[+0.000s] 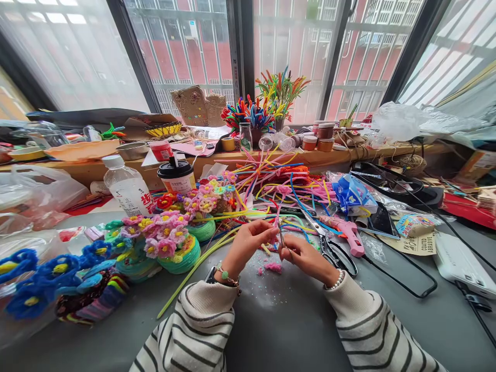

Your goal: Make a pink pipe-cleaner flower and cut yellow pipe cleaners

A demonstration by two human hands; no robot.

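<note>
My left hand (253, 240) is closed, its thumb and fingertips pinching a pink pipe cleaner (276, 223) that stands up between my hands. My right hand (304, 257) is closed around what looks like a small pair of scissors; the thin metal blades (281, 236) point up beside the pipe cleaner, and the handles are mostly hidden by my fingers. Under my hands, pink fuzzy scraps (273, 267) and tiny glittery bits lie on the grey tabletop (267, 330). Large black-handled scissors (329, 248) lie just right of my right hand.
A pink glue gun (351, 235) with a black cord lies at right, near a white power bank (463, 266). Pipe-cleaner flowers (166, 232), a plastic bottle (126, 183) and a lidded cup (176, 177) stand at left. Behind my hands spreads a pile of loose pipe cleaners (271, 178).
</note>
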